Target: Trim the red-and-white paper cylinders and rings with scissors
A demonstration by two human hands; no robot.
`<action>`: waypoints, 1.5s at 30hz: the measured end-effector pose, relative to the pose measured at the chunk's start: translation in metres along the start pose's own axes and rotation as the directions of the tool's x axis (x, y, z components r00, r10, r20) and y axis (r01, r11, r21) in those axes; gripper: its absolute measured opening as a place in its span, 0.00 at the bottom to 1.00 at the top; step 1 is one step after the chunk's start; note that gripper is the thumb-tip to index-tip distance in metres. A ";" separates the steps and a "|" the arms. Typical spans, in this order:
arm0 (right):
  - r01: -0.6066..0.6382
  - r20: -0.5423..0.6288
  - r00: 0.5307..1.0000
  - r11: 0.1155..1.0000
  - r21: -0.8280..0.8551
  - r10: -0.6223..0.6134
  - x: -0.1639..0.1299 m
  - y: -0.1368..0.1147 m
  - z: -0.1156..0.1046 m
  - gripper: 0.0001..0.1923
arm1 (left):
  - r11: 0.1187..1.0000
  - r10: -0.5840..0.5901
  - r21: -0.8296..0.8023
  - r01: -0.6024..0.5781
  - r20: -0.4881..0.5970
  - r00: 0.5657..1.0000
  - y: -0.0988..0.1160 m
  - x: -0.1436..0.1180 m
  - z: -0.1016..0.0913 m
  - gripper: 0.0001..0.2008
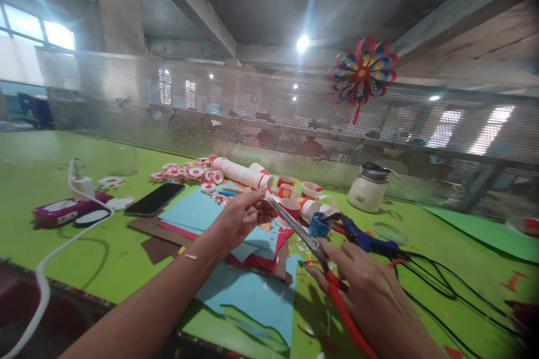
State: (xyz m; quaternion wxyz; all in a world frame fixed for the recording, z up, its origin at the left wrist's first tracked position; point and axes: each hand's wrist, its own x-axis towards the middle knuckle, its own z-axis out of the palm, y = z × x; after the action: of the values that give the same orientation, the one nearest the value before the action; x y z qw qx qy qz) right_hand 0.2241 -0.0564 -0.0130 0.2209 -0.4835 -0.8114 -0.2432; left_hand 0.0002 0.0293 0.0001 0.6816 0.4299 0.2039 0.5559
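And here we are at the green table [25, 196], the right hand [366, 275] wrapped round the red handles of the scissors [311, 243], blades angled up and away. The left hand [244, 219] pinches a small white piece [268, 193] between its fingertips, right at the scissors' tips, above the table's middle (whether steel touches it, I can't tell from here).

Any lettering to call? There's a pale mark on the white jug [367, 193], over to the right, and a white panel on the purple box [61, 211] at far left, both too small to read.

On to the containers! The jug wears a dark lid, so its contents stay hidden. A blue tub [319, 226] stands just beyond the scissors, the dark front end of a blue glue gun [364, 235] beside its rim; what's inside, I can't make out. Behind sit red-and-white paper rings [289, 210], near a long white roll [242, 171] and a heap of red-and-white discs [196, 172]. Light-blue sheets [187, 213] lie stacked beneath the left hand.
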 end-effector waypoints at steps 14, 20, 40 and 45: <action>-0.023 0.018 1.000 1.000 0.009 0.023 0.000 -0.001 -0.004 0.22 | 1.000 -0.005 -0.008 0.006 0.021 1.000 0.001 -0.002 0.004 0.13; -0.048 0.042 0.998 0.995 0.089 0.045 -0.001 -0.001 -0.002 0.23 | 0.999 -0.034 -0.033 0.034 0.008 0.999 0.003 -0.003 0.005 0.13; -0.107 0.122 0.989 0.979 0.176 0.086 -0.004 0.002 0.004 0.19 | 0.995 -0.064 -0.070 0.065 0.027 0.998 0.004 -0.003 0.005 0.12; -0.066 0.082 0.995 0.992 0.106 0.058 -0.004 0.005 0.004 0.19 | 0.996 -0.070 -0.062 0.070 -0.003 0.998 0.004 -0.003 0.005 0.11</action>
State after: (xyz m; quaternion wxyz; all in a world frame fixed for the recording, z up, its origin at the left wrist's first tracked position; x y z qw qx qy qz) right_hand 0.2295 -0.0547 -0.0176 0.2223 -0.5050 -0.8159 -0.1726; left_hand 0.0011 0.0249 0.0056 0.7130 0.3998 0.2033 0.5389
